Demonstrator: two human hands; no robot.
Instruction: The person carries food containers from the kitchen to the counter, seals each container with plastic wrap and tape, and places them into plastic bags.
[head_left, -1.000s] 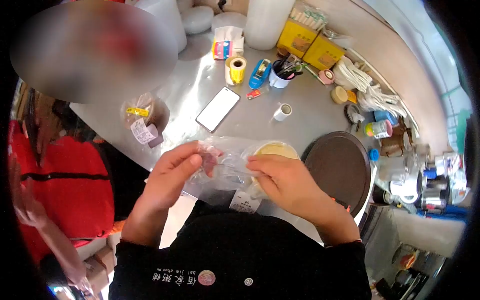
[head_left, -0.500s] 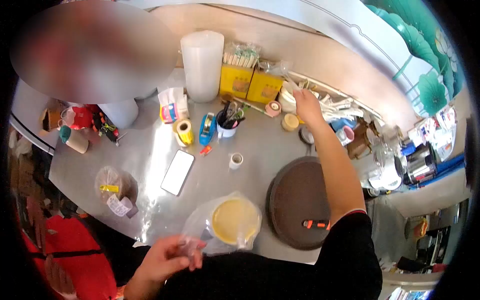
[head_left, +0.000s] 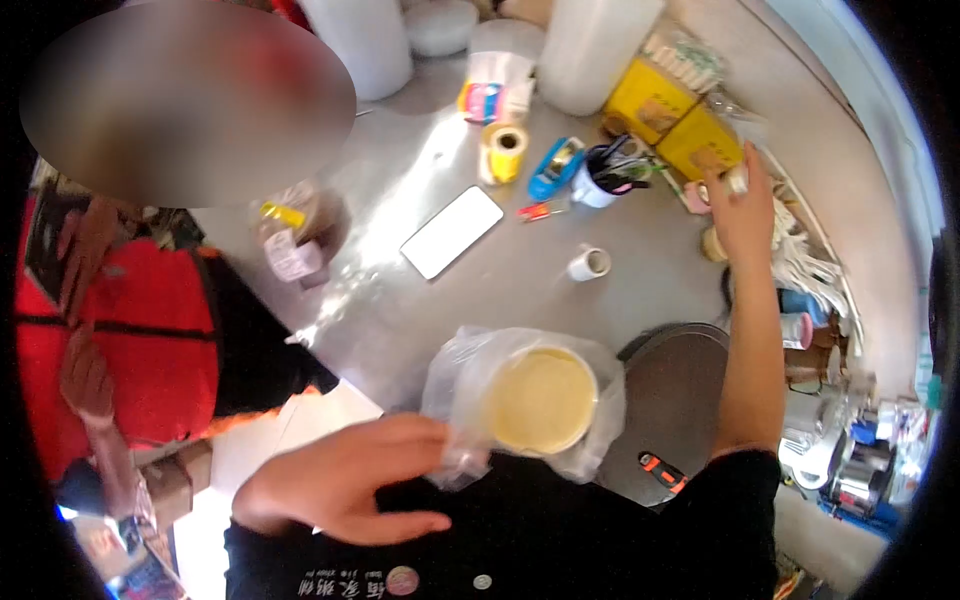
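A round tub with a pale yellow top (head_left: 543, 400) sits in a clear plastic bag (head_left: 458, 375) near the table's front edge. My left hand (head_left: 365, 478) is at the bag's left side, thumb spread from the fingers, fingertips at the bag's gathered edge. At the back right, my right hand (head_left: 742, 205) reaches to the bundle of white plastic items (head_left: 805, 262) beside the yellow boxes (head_left: 700, 143). Its fingers are curled round something small and whitish, blurred, that I cannot make out.
Phone (head_left: 452, 232), white roll (head_left: 589, 264), tape dispenser (head_left: 556, 168) and pen cup (head_left: 598, 185) stand on the metal table. A dark round tray (head_left: 670, 410) holds an orange cutter (head_left: 662, 472). A wrapped cup (head_left: 295, 240) is left. A person in red (head_left: 150, 345) stands at left.
My right hand left the bag and reached to the back right, where its fingers have closed. My left hand has opened beside the bag. The view shifted, then swung back.
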